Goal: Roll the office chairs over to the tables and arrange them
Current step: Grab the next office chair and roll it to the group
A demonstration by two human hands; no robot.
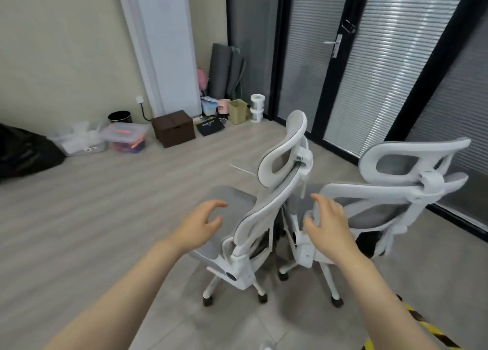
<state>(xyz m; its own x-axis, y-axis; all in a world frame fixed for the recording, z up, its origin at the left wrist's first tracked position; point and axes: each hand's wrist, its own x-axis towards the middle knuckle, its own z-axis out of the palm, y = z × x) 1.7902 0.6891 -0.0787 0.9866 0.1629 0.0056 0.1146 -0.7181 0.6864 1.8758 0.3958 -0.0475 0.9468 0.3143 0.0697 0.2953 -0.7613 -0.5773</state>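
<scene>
Both bare forearms reach forward from the bottom of the view. The left hand hovers with fingers loosely curled, holding nothing, just left of the near chair's backrest. The right hand is also spread and empty, over the armrest between the two seats; whether it touches is unclear. The near chair stands side-on, its back rising straight ahead between the hands, so either hand could take it. The second chair sits just beside it to the right, nearer the right hand, and their bases crowd together. No worktop is in view. Beyond lie a brown box, plastic bins and glass doors.
</scene>
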